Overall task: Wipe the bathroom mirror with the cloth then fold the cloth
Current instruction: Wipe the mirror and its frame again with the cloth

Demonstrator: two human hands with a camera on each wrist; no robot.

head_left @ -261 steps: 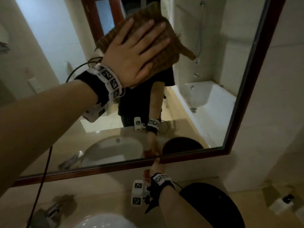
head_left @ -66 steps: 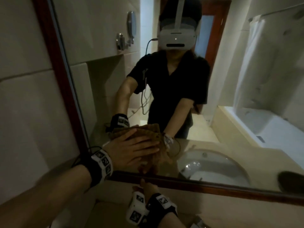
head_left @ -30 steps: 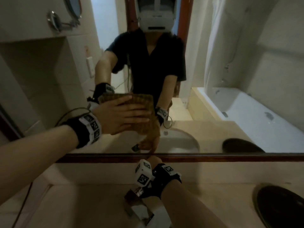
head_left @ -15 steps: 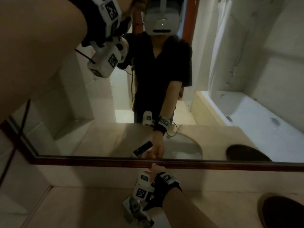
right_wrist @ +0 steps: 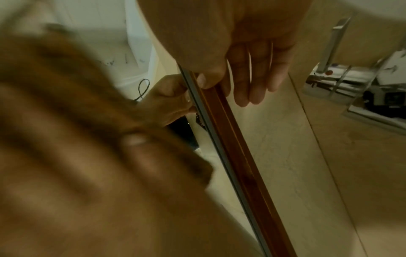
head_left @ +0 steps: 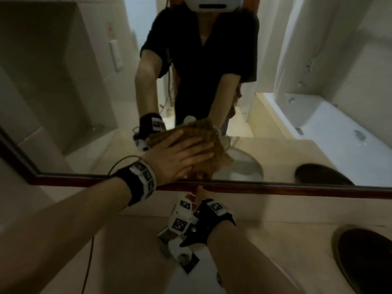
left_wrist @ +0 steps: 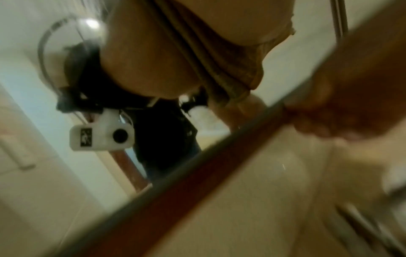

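My left hand [head_left: 186, 153] lies flat with straight fingers on a brown ribbed cloth [head_left: 212, 134] and presses it onto the mirror glass [head_left: 84, 102], low and just above the dark red wooden frame [head_left: 286, 190]. The left wrist view shows the cloth [left_wrist: 219, 60] bunched under the palm next to the frame [left_wrist: 197, 173]. My right hand [head_left: 200, 193] rests at the frame's bottom edge. In the right wrist view its thumb touches the frame [right_wrist: 230, 139], and its straight fingers [right_wrist: 248, 83] lie on the wall below. The right hand holds nothing.
Below the mirror runs a beige counter [head_left: 275, 240] with a chrome faucet [head_left: 180, 249] under my right wrist. A black round object [head_left: 364, 257] sits at the counter's right end. A cable [head_left: 90, 251] hangs from my left wrist. The bathtub appears only as a reflection.
Half a second ago my left arm was raised high at the upper left. It has swept down with the cloth to the mirror's lower edge. The right hand has stayed on the frame.
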